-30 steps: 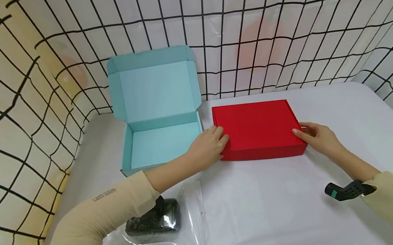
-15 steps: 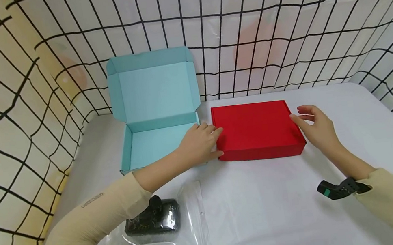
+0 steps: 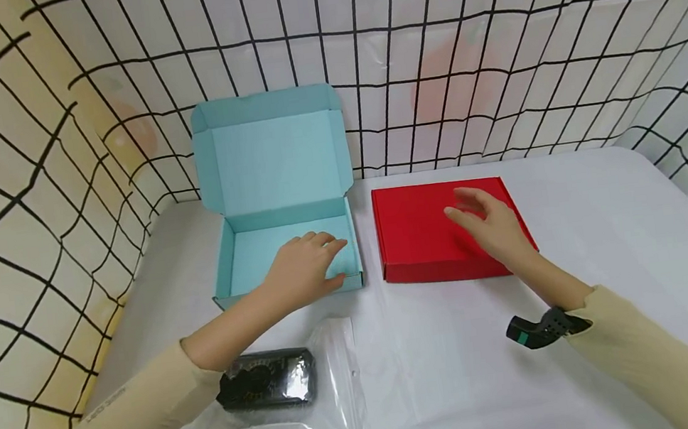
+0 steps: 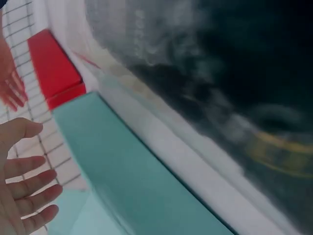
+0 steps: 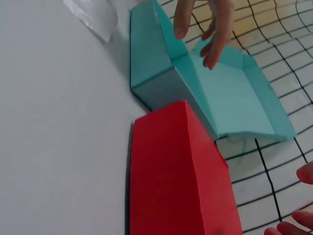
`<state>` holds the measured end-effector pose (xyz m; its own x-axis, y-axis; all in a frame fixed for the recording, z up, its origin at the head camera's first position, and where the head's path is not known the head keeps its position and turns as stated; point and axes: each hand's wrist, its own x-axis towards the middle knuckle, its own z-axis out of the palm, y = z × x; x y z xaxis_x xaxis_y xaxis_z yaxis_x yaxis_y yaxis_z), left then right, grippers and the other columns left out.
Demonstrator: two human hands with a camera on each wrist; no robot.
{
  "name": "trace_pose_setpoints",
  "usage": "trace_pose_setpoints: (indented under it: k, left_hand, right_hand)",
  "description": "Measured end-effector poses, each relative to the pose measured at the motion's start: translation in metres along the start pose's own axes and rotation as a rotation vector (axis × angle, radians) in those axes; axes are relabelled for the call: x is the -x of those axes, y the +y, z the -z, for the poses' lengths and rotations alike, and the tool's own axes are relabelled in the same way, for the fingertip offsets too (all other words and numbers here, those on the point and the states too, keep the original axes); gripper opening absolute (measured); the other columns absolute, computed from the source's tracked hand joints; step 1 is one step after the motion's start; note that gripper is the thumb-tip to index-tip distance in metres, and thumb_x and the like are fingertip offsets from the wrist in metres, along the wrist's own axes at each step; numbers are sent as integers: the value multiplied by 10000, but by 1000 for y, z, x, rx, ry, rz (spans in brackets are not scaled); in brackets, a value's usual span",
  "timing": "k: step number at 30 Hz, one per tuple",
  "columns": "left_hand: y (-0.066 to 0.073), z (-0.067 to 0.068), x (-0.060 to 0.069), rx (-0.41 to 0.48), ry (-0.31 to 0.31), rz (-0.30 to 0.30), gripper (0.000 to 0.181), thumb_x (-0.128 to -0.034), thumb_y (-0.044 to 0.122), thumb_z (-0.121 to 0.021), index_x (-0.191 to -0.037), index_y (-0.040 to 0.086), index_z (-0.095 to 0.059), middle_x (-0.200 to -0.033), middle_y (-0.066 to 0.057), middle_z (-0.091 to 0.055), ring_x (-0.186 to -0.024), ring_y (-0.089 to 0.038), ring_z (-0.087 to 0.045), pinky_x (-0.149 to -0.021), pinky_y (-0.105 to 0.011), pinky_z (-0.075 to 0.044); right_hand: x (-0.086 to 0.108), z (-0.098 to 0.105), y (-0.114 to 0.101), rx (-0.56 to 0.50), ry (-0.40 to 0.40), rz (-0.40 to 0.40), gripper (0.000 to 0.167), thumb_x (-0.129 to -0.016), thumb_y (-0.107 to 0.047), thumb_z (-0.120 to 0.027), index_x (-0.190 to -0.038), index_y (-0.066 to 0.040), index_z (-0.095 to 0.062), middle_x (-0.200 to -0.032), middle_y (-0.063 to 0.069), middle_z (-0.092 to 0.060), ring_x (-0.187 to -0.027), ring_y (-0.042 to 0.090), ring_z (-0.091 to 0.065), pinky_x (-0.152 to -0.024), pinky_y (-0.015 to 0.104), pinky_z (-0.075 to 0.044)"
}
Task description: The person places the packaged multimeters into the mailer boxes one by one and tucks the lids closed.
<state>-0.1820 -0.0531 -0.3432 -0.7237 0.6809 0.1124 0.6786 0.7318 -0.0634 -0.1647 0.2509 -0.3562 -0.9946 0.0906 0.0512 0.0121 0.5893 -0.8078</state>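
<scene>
A light blue cardboard box point(image 3: 273, 166) stands with its lid raised at the back. My left hand point(image 3: 306, 269) hovers over its front right part, fingers parted and holding nothing. To its right lies a closed red box point(image 3: 417, 234). Above the red box hangs my right hand point(image 3: 490, 225), fingers loosely bent with nothing between them. In the left wrist view, the left hand point(image 4: 24, 186) is spread beside the blue box's front wall point(image 4: 117, 166). The right wrist view shows fingers of the right hand point(image 5: 298, 220) at the edge, apart from the red box point(image 5: 166, 171).
A clear zip bag point(image 3: 335, 401) holding a dark, shiny packed item point(image 3: 268, 380) lies on the white tabletop point(image 3: 452, 358) at front left, partly beneath the left sleeve. Black wire mesh point(image 3: 462, 71) rises at the back and both sides.
Both hands have let go of the red box and moved left, the left hand to above the blue box and the right hand to above the red one. The boxes stay put.
</scene>
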Motion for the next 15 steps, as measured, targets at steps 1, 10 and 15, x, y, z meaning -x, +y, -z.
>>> trace_pose_setpoints:
  k: [1,10,15]
  left_hand:
    - [-4,1,6,6,5,16,485,-809,363,-674,-1226,127,-597,-1172,-47,-621,-1009,-217,-594,-797,-363,-520]
    - [-44,19,62,152,35,168,476,-765,306,-737,-1173,88,-625,-1030,-69,-661,-858,-245,-631,-579,-349,-517]
    - [-55,23,82,191,33,224,461,-758,296,-746,-1158,96,-634,-988,-60,-665,-830,-247,-630,-605,-370,-513]
  right_hand:
    - [-2,-4,-3,-7,-19,5,637,-898,-429,-547,-1408,-97,-357,-1385,151,-427,-1240,335,-432,-935,487,-440]
    - [-14,-41,-34,-59,-144,53,606,-901,-353,-574,-1410,-112,-350,-1383,121,-442,-1236,299,-457,-916,441,-468]
    - [-16,-60,-52,-90,-178,68,576,-904,-317,-574,-1402,-118,-364,-1365,116,-462,-1224,289,-469,-908,429,-476]
